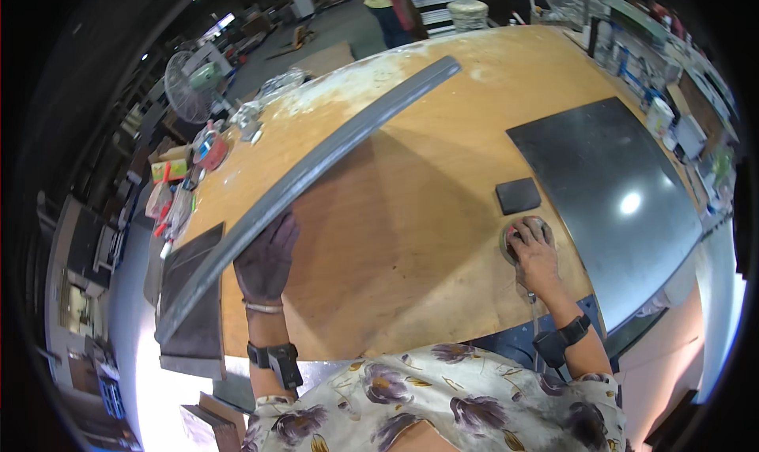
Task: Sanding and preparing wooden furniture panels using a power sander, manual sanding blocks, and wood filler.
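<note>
My left hand (267,258), in a dark glove, holds up a long grey panel (316,167) that I see almost edge-on. The panel slants from the near left to the far middle of the table, and its shadow falls on the wood. Part of the gloved fingers lies against its underside. My bare right hand (536,254) is closed over a small round hand sander (508,245), which rests on the table with a cord or hose trailing towards me. Just beyond that hand lies a dark square block (518,196).
The wooden table (427,246) has whitish stains at its far edge. A glossy dark sheet (609,191) lies on the right, a dark panel (190,294) at the near left. Tubs and bottles line both sides. A fan (188,86) and another person (386,13) are beyond.
</note>
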Demonstrator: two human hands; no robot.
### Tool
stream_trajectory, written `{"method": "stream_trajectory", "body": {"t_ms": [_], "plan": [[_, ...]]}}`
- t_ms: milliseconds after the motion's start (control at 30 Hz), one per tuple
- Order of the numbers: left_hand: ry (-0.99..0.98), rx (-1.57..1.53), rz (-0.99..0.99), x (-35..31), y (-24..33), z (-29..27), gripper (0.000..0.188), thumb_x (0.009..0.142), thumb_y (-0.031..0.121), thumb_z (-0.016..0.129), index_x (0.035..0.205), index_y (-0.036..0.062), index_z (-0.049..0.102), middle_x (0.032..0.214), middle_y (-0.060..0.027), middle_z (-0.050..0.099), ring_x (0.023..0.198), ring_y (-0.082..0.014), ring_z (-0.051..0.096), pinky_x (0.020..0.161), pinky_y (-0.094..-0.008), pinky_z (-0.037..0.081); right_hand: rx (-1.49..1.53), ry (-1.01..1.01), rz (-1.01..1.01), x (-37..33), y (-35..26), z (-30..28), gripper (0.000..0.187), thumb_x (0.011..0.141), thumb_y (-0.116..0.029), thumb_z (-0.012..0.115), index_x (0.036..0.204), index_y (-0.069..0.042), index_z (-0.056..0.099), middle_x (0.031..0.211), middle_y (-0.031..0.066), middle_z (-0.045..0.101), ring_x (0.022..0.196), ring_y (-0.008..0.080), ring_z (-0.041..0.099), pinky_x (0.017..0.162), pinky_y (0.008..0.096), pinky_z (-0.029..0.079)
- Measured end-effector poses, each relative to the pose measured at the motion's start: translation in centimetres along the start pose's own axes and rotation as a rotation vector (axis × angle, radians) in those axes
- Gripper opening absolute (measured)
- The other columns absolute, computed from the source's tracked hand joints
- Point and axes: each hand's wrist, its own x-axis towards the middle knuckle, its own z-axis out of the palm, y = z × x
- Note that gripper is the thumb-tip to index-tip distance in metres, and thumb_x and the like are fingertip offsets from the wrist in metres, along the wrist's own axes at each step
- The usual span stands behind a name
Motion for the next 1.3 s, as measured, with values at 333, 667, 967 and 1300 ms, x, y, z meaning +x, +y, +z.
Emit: {"method": "stream_trajectory", "body": {"t_ms": [333, 667, 967, 1300], "plan": [[0.198, 0.237, 0.143, -3.2, -1.5, -3.2, 0.047, 0.087, 0.035, 0.054, 0.121, 0.0025, 0.053, 0.123, -0.0157, 0.055, 0.109, -0.0315, 0.055, 0.097, -0.0444, 0.042, 0.234, -0.072, 0.275, 8.4, 4.0, -0.7, 0.061, 0.068, -0.001, 0.057, 0.126, -0.015, 0.049, 0.134, 0.0132, 0.043, 0.125, 0.0311, 0.04, 0.099, 0.0418, 0.037], [-0.095, 0.01, 0.042, -3.3, -1.2, -3.7, 0.045, 0.092, 0.033, 0.045, 0.127, 0.0037, 0.049, 0.135, -0.0172, 0.044, 0.126, -0.0324, 0.04, 0.1, -0.0411, 0.039, 0.011, -0.705, 0.228, 13.3, 5.4, 3.1, 0.087, 0.059, -0.012, 0.076, 0.137, -0.021, 0.036, 0.136, 0.0154, 0.038, 0.124, 0.0347, 0.04, 0.102, 0.0429, 0.035], [0.178, 0.243, 0.106, -1.6, -1.2, -1.9, 0.043, 0.089, 0.036, 0.049, 0.116, 0.0024, 0.056, 0.12, -0.0157, 0.057, 0.107, -0.0343, 0.055, 0.094, -0.044, 0.04, 0.818, 0.359, 0.552, 14.9, 6.1, 3.1, 0.073, 0.07, -0.023, 0.074, 0.132, -0.006, 0.038, 0.117, 0.0153, 0.052, 0.112, 0.0275, 0.049, 0.096, 0.038, 0.038], [0.112, 0.354, 0.052, -3.3, -0.8, -1.3, 0.055, 0.089, 0.034, 0.046, 0.13, -0.002, 0.042, 0.131, -0.0264, 0.044, 0.12, -0.0405, 0.045, 0.101, -0.05, 0.037, 0.59, 0.686, -0.232, 14.3, -7.5, -14.3, 0.064, 0.066, -0.023, 0.071, 0.125, -0.014, 0.048, 0.124, 0.0115, 0.048, 0.117, 0.0312, 0.042, 0.101, 0.0454, 0.031]]}}
